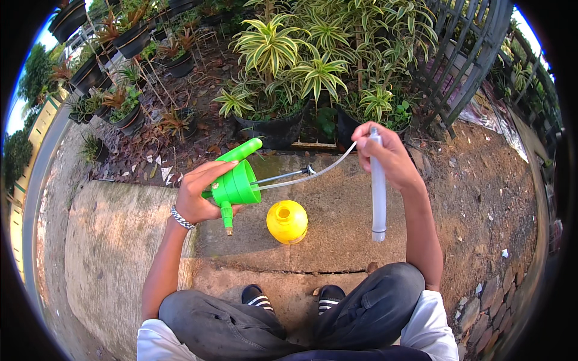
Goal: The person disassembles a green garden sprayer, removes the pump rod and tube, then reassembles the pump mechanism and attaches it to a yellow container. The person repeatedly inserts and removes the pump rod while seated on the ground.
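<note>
My left hand is wrapped round the green sprayer head, whose open cup faces right. A brass-tipped nozzle points down from it, and a green handle sticks out at the top. A thin metal rod and a clear hose come out of the cup. My right hand is closed on a translucent pump tube, which hangs upright, and the hose's far end is at its fingertips. Below, between the hands, a yellow sprayer bottle stands with its mouth uncovered.
I squat on a concrete slab, my sandals near the bottle. Black-potted variegated plants line the far side. A metal gate stands at far right, above bare soil. More pots sit at far left.
</note>
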`<state>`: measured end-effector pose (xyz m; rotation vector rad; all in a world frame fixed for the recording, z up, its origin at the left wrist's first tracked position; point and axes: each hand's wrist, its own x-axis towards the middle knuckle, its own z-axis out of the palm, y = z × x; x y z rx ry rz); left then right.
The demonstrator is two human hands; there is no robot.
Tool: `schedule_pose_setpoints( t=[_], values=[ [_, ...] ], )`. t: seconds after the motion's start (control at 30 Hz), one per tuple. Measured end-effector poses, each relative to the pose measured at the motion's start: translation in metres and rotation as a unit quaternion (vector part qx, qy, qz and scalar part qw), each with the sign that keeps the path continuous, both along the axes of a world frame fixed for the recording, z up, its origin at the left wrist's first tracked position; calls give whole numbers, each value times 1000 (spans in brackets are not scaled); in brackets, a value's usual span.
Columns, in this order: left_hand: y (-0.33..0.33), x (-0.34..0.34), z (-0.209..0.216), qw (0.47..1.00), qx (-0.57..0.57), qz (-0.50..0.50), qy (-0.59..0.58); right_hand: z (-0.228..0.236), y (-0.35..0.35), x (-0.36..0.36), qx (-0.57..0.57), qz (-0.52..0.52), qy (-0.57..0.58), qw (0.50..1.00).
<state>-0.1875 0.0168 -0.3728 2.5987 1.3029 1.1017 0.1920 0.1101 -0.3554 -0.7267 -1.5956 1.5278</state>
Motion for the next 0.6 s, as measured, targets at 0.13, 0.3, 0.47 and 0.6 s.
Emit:
schedule_pose_setpoints(
  t=[0.13,0.3,0.47,0.6],
  values=[
    [-1,6,1,1000,25,10,-13,3,-21,-30,66,29,-164,984],
    [1,7,-4,998,55,11,-22,-11,-21,-37,51,13,-122,991],
    [0,4,-6,998,58,8,-22,-11,-23,-46,36,-15,-108,993],
    [-2,5,-7,998,51,13,-33,-17,-22,-47,4,-12,-112,994]
  ],
)
